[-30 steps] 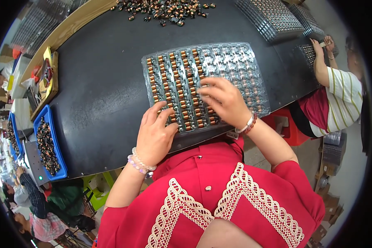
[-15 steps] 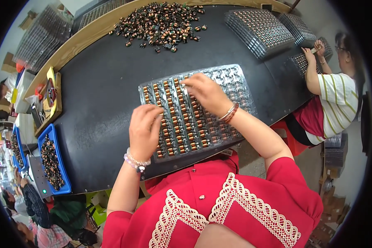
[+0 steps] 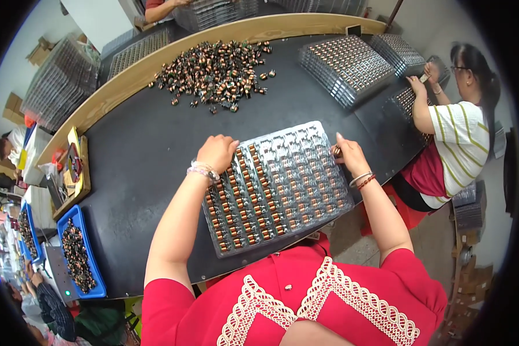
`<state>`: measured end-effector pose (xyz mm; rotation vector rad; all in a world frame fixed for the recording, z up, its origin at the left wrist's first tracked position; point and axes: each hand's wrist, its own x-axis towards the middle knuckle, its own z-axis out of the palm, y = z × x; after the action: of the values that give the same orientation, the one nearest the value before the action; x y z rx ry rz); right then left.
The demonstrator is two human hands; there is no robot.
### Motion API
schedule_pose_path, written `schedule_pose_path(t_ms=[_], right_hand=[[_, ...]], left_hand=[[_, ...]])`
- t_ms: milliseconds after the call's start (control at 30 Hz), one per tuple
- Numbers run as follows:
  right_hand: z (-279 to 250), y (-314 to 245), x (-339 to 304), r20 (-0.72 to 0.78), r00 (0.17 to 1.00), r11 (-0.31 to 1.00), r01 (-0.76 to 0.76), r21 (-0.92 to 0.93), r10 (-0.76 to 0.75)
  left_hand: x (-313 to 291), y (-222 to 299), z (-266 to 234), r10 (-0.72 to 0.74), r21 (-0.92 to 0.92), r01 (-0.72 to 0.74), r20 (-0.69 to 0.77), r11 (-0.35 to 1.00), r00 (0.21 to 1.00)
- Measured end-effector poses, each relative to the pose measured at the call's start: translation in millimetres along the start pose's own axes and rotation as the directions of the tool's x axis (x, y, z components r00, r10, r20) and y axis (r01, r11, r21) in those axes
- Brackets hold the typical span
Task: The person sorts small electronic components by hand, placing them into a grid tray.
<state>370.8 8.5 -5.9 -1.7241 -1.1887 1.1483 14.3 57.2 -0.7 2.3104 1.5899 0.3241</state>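
A clear plastic tray (image 3: pixel 305 222) with rows of pockets lies tilted on the black table before me. Copper-wound coils (image 3: pixel 249 207) fill its left rows, while the pockets on the right show bare plastic. At the far left corner, my left hand (image 3: pixel 216 154) is closed over the tray's edge; some fingertips are hidden. Beside the right edge is my right hand (image 3: pixel 350 157), fingers bent, with what looks like a small copper coil (image 3: pixel 337 151) in them.
A loose heap of coils (image 3: pixel 216 72) lies at the back by the wooden rim (image 3: pixel 248 26). Stacked filled trays (image 3: pixel 352 63) stand back right, near a co-worker (image 3: pixel 458 130). On the left are blue bins (image 3: pixel 81 254) of parts and a wooden box (image 3: pixel 75 167).
My hands have parted: the left went to the tray's far left corner, the right from over the rows to its right edge. The view has shifted, showing more of the far side.
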Motion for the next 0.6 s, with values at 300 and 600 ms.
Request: schedule_pose_path(t_ms=[300, 600], right_hand=[[33, -11, -11, 0.015, 0.998, 0.998, 0.061, 0.026, -0.061], [56, -78, 20, 0.12, 0.86, 0.613, 0.444, -0.653, -0.495]], left_hand=[[-17, -28, -12, -0.025, -0.014, 0.025, -0.006, 1.0, 1.0], [20, -72, -51, 0.05, -0.175, -0.088, -0.211, 0.981, 0.976]])
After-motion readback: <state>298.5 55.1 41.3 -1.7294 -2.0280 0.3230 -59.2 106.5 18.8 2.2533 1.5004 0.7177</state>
